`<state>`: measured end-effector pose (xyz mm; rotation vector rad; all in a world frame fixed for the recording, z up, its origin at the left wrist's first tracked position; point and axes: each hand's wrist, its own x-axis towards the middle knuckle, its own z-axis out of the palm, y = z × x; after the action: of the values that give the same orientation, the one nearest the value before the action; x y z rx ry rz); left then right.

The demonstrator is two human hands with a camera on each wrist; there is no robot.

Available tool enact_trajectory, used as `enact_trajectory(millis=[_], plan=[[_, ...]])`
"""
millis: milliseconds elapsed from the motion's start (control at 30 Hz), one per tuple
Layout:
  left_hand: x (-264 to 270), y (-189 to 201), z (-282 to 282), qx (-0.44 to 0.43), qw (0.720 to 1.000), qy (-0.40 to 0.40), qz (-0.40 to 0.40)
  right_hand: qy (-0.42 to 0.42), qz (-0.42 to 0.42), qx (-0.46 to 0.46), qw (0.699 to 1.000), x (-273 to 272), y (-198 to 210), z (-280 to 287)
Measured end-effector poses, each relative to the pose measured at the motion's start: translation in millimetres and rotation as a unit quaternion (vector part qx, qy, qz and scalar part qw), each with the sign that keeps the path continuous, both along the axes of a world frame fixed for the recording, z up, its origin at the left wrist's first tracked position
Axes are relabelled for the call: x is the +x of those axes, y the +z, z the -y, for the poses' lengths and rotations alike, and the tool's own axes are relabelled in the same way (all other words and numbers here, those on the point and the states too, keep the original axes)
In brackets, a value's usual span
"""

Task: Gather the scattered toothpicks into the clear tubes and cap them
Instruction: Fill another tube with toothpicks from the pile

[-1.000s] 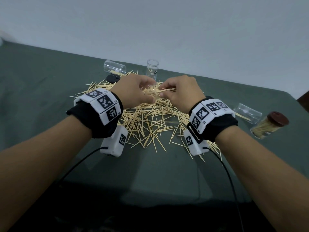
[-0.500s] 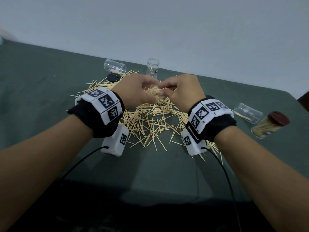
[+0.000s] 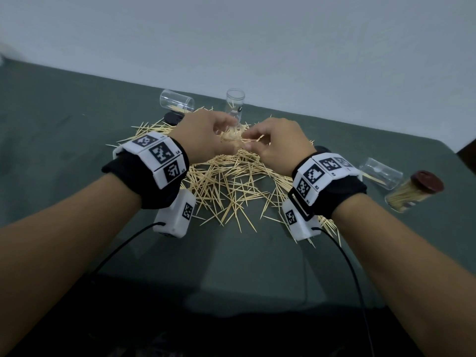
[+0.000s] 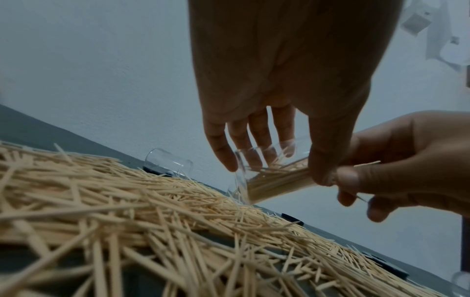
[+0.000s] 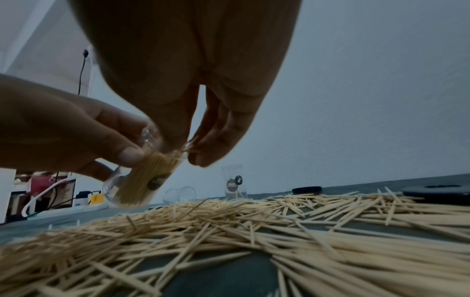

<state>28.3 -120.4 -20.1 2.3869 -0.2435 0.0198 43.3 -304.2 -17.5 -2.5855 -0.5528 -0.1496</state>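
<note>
Your left hand [image 3: 206, 136] grasps a clear plastic tube [image 4: 269, 176], tilted and partly filled with pale wooden toothpicks, above the scattered toothpick pile [image 3: 231, 186] on the dark green tablecloth [image 3: 77, 124]. Your right hand [image 3: 279, 145] pinches a few toothpicks at the tube's mouth. An upright clear tube [image 3: 235, 104] stands at 12 o'clock of the pile, and a brown-capped full tube [image 3: 414, 193] lies at 3 o'clock.

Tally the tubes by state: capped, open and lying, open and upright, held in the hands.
Capped tube: 1
Lying open tubes: 2
Upright open tube: 1
Held tube, in left hand: 1
Total: 5
</note>
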Motion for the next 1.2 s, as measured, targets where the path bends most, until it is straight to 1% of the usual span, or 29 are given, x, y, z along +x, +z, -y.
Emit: enact_trajectory(millis=[133,267,467,533,633,767,900,1000,1067,1133,1200], plan=[[-2.8,0.1,2.1,0.019,0.999,-0.036,-0.009,-0.023,0.012,0.037,0.999,3.1,-0.1,1.8],[-3.8,-0.2,3.3,0.016,0.999,-0.041,-0.008,-0.036,0.038,0.059,0.997,1.8,0.2,0.4],[-2.4,0.5,-1.3,0.003,1.0,-0.013,0.018,0.011,0.011,0.007,1.0,-3.6,-1.0,-0.6],[-1.9,0.9,-3.4,-0.002,1.0,-0.014,0.018,0.01,0.007,0.001,1.0,-2.1,-3.2,0.6],[-2.8,1.8,-3.3,0.001,0.999,-0.039,0.013,0.006,0.041,0.005,0.999,0.6,-4.4,1.7],[-3.7,-0.6,-1.4,0.013,0.997,-0.073,0.008,0.018,0.098,-0.021,0.995,2.6,-3.7,-0.3],[-2.3,-1.2,-1.1,0.011,0.998,-0.059,0.018,0.015,0.118,-0.038,0.992,2.4,-3.6,-0.4],[-1.0,-2.1,-3.7,-0.003,0.999,-0.036,0.026,0.037,0.083,-0.064,0.994,-0.9,-3.2,1.0],[-0.4,-3.5,-4.5,-0.007,0.999,-0.031,0.027,0.039,0.064,-0.042,0.996,-3.3,-1.3,1.6],[0.2,-4.9,-4.2,-0.006,0.999,-0.029,0.03,0.028,0.067,-0.014,0.997,-3.9,0.9,1.3],[0.6,-4.9,-3.6,-0.007,0.999,-0.031,0.034,0.022,0.06,-0.038,0.997,-2.7,0.6,0.2]])
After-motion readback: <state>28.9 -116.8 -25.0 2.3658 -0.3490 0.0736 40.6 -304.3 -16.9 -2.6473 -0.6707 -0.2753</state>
